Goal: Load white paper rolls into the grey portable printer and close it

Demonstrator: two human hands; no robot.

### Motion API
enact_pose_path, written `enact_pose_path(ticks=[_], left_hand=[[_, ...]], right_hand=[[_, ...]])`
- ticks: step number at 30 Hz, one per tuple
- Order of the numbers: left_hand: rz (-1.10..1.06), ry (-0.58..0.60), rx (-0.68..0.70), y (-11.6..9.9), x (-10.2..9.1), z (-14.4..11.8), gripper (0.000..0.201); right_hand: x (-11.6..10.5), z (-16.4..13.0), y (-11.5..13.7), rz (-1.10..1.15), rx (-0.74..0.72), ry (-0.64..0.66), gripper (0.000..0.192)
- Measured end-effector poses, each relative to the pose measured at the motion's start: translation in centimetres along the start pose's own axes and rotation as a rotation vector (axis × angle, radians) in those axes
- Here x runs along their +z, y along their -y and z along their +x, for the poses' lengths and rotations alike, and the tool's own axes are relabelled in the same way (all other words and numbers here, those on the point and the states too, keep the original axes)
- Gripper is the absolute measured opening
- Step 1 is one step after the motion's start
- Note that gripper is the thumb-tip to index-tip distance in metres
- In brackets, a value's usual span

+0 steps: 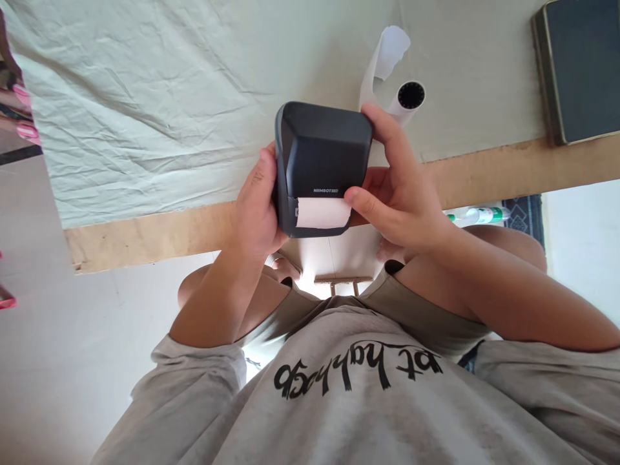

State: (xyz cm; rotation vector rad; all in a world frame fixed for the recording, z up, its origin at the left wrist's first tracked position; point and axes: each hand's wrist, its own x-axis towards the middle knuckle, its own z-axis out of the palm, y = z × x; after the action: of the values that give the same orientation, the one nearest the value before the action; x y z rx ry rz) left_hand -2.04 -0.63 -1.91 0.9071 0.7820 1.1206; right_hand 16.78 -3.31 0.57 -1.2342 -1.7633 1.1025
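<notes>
A pale green cloth (169, 97) covers the counter (145, 236), whose bare wooden edge shows along the cloth's near side. Well right of the cloth's middle lies a white paper roll (407, 100) with a loose strip (382, 58) curling beside it (dark core facing the camera). At the cloth's far right corner sits a dark flat case (578, 68). Below the counter edge lies a green-and-white bottle (479, 215).

Left hand (256, 210) and right hand (397, 194) grip a dark label printer (320, 152).
</notes>
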Motion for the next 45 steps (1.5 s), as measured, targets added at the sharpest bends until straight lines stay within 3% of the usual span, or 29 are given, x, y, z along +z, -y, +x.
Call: enact_pose_path(ticks=[4,10,14,19,22,26,29,33,38,42,45], left_hand=[[0.015,-0.019,0.047,0.2,-0.3,0.0,0.065],[0.023,-0.003,0.066,0.0,-0.4,0.0,0.059],[-0.036,0.078,0.04,0.1,-0.4,0.3,0.063],[0.049,0.122,0.088,0.1,-0.1,0.0,0.04],[0.089,0.102,0.082,0.0,0.5,-0.3,0.043],[0.113,0.08,0.083,-0.3,1.0,-0.3,0.045],[0.169,0.069,0.087,-0.6,0.9,-0.6,0.048],[0.259,0.097,0.082,-1.0,0.5,-0.9,0.054],[0.291,0.174,0.073,-1.4,0.0,-0.9,0.047],[0.347,0.208,0.055,-1.5,-0.2,-0.9,0.048],[0.33,0.214,0.048,-1.6,-0.2,-1.0,0.048]], right_hand=[[0.0,0.2,0.1,0.114,0.031,0.009,0.082],[0.2,0.4,0.2,0.088,-0.017,-0.02,0.082],[-0.4,0.1,0.6,-0.13,-0.081,-0.176,0.079],[-1.4,-0.8,2.6,-0.187,-0.091,-0.257,0.052],[-1.4,-1.1,3.8,-0.151,-0.142,-0.344,0.028],[-1.0,-0.9,3.8,-0.065,-0.125,-0.398,0.013],[-1.0,-0.4,3.3,-0.193,-0.168,-0.432,0.007],[-0.9,0.2,3.0,-0.544,-0.293,-0.359,0.014],[-0.7,0.5,3.4,-0.81,-0.244,-0.186,0.017],[-0.9,0.8,3.7,-0.842,-0.211,-0.085,0.014],[-1.5,1.0,3.9,-0.703,-0.181,-0.045,0.023]])
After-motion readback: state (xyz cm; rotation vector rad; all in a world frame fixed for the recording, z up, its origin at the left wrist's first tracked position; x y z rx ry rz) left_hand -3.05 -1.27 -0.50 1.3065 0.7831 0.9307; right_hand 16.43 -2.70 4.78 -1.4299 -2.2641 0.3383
